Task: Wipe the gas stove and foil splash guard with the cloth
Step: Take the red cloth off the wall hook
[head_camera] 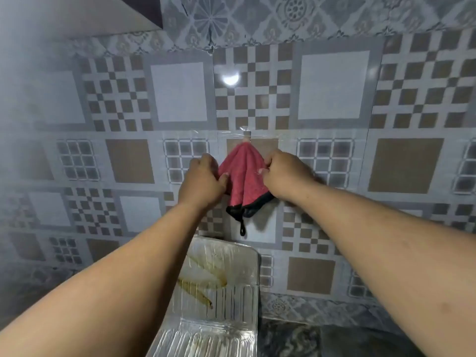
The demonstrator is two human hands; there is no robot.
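Observation:
A pink cloth (pixel 244 176) with black trim and a small black loop hangs from a hook (pixel 246 136) stuck on the patterned tile wall. My left hand (pixel 203 181) pinches the cloth's left edge. My right hand (pixel 286 173) pinches its right edge. Both arms reach up and forward to it. Below the cloth stands the foil splash guard (pixel 226 287), ribbed and shiny, with yellowish streaks on it. The gas stove is out of view.
The wall (pixel 334 86) is covered in grey and brown patterned tiles. A dark marbled countertop (pixel 288 338) shows at the bottom right, beside the foil. A cabinet underside (pixel 77 11) sits at the top left.

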